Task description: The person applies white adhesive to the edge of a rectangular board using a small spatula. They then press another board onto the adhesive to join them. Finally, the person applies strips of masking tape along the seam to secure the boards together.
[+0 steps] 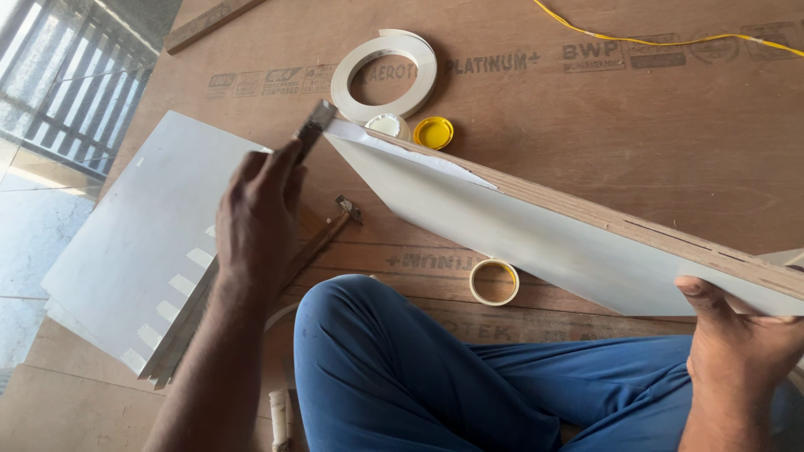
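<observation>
Working a Flat Tool Along a Laminated Board's Edge

Sitting on a large plywood sheet (636, 142) that serves as floor and bench, one blue-trousered knee (368, 335) raised at the near edge.

Far left: stack of white laminate panels (134, 243) lying flat toward the sheet's left edge, thin cut strips poking out along its near side. Kept out of the way but within reach, by the look of it.

Left hand (255, 218) closed in a full fist round a flat metal tool (311, 130), likely a file or scraper; tip set against the far end of the board, right where white edge tape (402, 149) curls loose. Angle suggests pressing or trimming the tape at that corner.

Under the wrist: a hammer (331, 230) resting on the plywood, head pointing away.

Centre, toward the far edge: coil of white edge banding (385, 75) lying flat, a small white lid (387, 125) and a yellow cap (434, 132) just beside it. Small roll of tape (494, 281) near the knee.

Long white-faced board (536, 226) held on its long edge, tilted, raw plywood edge turned upward so the tool can reach it; running from centre out past the right side.

Right hand (737, 335) gripping the board's near end from below, thumb over the white face, steadying it.

Yellow cord (670, 40) trailing across the far right corner.
</observation>
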